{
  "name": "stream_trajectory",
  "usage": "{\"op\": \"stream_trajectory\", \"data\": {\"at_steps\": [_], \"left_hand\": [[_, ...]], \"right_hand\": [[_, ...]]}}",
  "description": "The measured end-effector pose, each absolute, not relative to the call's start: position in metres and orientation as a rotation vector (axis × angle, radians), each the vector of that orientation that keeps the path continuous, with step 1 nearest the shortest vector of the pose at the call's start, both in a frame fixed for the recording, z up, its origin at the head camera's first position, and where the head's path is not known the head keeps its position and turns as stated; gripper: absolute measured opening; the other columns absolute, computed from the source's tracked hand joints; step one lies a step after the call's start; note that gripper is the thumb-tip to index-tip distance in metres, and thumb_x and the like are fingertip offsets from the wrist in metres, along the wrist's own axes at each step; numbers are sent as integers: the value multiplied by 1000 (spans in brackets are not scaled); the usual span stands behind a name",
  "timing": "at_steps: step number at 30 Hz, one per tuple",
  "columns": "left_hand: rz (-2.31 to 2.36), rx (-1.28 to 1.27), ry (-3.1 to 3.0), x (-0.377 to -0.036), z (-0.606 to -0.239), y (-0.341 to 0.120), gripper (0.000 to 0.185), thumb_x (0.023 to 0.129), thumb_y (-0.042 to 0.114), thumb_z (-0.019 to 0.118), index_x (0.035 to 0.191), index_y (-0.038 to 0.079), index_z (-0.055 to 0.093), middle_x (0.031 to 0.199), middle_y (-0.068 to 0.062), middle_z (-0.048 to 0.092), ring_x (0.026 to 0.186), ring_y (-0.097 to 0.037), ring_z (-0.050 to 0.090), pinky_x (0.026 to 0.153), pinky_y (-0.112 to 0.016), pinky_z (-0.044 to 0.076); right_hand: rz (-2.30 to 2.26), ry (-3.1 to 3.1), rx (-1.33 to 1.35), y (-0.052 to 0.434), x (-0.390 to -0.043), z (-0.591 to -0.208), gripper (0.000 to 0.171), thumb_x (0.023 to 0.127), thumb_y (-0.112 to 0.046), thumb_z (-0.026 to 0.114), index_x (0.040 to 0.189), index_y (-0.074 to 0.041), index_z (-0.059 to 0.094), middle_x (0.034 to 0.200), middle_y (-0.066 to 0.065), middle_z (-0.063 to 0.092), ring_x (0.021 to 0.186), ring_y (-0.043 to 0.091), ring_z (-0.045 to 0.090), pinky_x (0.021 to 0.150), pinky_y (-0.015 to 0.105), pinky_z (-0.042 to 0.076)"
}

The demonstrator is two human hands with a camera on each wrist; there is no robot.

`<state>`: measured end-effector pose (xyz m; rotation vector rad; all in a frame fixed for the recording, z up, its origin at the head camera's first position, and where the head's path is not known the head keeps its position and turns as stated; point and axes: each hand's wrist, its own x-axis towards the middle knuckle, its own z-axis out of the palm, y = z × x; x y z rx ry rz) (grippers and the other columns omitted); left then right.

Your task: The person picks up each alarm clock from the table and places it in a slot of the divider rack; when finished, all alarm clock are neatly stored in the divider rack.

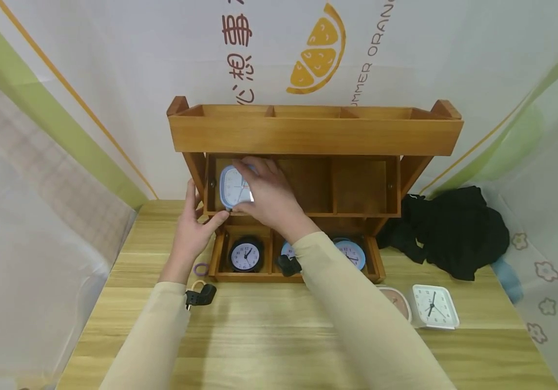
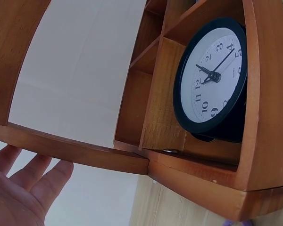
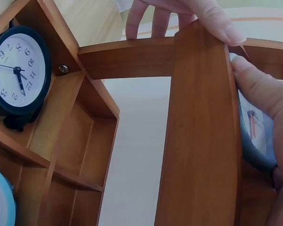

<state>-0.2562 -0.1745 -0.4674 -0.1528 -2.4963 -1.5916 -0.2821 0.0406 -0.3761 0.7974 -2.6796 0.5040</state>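
Behind the middle tray's front edge (image 1: 356, 215), the right hand (image 1: 271, 197) pinches a blue-rimmed alarm clock (image 1: 232, 187) between thumb and fingers; the left hand (image 1: 192, 233), fingers extended, touches the wooden rack's side (image 2: 99, 160). Rightward of the fingers lies open tray; farther below, a black alarm clock (image 1: 246, 255).

The rack (image 1: 315, 135) is smooth brown wood with a soft satin sheen, its grain showing; a screw (image 3: 62, 69) in it is shiny metal. The blue-rimmed clock (image 1: 232, 187) and white clock (image 1: 433, 306) look like smooth plastic. The counter (image 1: 259, 336) has a wood-grain surface, faintly glossy; the bundled black cloth (image 1: 459, 233) is matt.
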Motion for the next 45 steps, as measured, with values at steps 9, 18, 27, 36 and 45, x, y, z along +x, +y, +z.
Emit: {"op": "stream_trajectory", "data": {"at_steps": [9, 18, 27, 36, 45], "left_hand": [[-1590, -134, -2518, -255, -464, -175, 106, 96, 46, 75, 168, 38, -2, 172, -16, 18, 147, -55, 33, 107, -63, 48], [-1606, -98, -2538, -253, -462, -175, 109, 94, 52, 75, 168, 39, -4, 172, -17, 16, 146, -56, 34, 108, -62, 48], [-1566, -100, -2561, -254, -464, -173, 109, 94, 52, 74, 168, 37, -5, 171, -20, 20, 146, -55, 35, 111, -61, 45], [-1563, -101, -2574, -254, -463, -173, 109, 95, 51, 74, 167, 37, -7, 172, -18, 18, 147, -55, 34, 113, -60, 43], [-1604, -90, -2575, -254, -462, -173, 110, 95, 52, 73, 168, 36, -9, 172, -19, 17, 148, -55, 32, 113, -59, 44]], "right_hand": [[559, -2677, 859, 45, -280, -384, 109, 75, -53, 93, 162, -18, 39, 167, 8, 31, 152, 32, 30, 127, 49, 25], [728, -2660, 918, 59, -268, -387, 126, 69, -55, 95, 168, -23, 24, 174, 2, 12, 159, 31, 14, 125, 54, 28], [762, -2544, 1050, 92, -243, -397, 142, 60, -61, 97, 169, -16, 19, 176, 10, 4, 161, 34, 3, 125, 59, 24], [786, -2552, 1038, 125, -206, -422, 142, 59, -65, 96, 169, -19, 19, 175, 12, 9, 160, 36, 7, 118, 67, 33], [725, -2641, 975, 162, -158, -471, 144, 58, -66, 95, 169, -18, 17, 175, 11, 6, 159, 42, 9, 113, 72, 36]]}}
